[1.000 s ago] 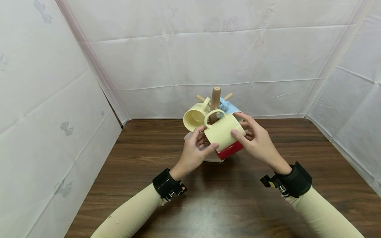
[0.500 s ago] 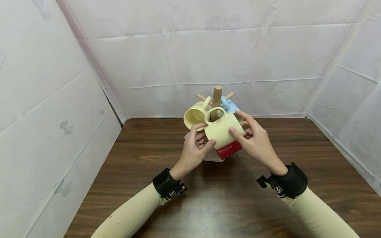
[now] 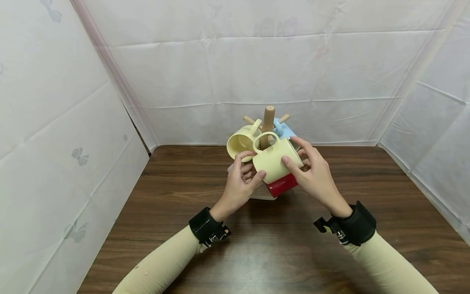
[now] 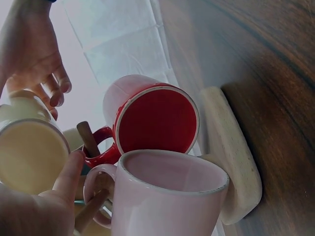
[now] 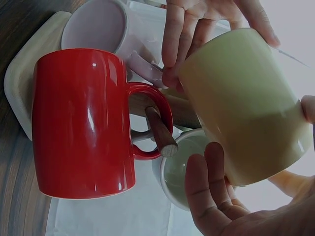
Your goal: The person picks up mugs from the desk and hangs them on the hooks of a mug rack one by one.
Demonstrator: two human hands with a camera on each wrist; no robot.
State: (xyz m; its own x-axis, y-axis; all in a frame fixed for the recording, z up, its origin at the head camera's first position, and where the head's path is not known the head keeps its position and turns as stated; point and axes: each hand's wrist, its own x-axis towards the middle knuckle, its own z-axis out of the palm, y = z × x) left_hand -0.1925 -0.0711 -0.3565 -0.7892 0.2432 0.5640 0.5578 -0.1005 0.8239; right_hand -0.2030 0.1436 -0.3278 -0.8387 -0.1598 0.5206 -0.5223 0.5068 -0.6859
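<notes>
Both hands hold a pale yellow mug (image 3: 275,161) in front of a wooden mug tree (image 3: 269,118). It lies tilted on its side, handle upward. In the head view the handle overlaps the tree's post, with a peg tip showing through its loop. My left hand (image 3: 236,185) grips the base end with thumb and fingers; the base (image 4: 32,155) faces the left wrist view. At the rim end my right hand (image 3: 312,171) has its thumb on the mug's side, the other fingers partly hidden behind. Close below hangs a red mug (image 5: 83,123), its handle around a peg (image 5: 161,132).
A second yellow mug (image 3: 240,143) hangs at the tree's left, a light blue mug (image 3: 288,132) at its right. A pale pink mug (image 4: 170,206) hangs low beside the red one. The tree's base (image 4: 236,157) stands on the dark wooden table (image 3: 257,253), with white curtains (image 3: 220,73) around.
The yellow mug has tipped very slightly, its base end rising a little. My right wrist has drifted a little to the left. Both hands keep their hold.
</notes>
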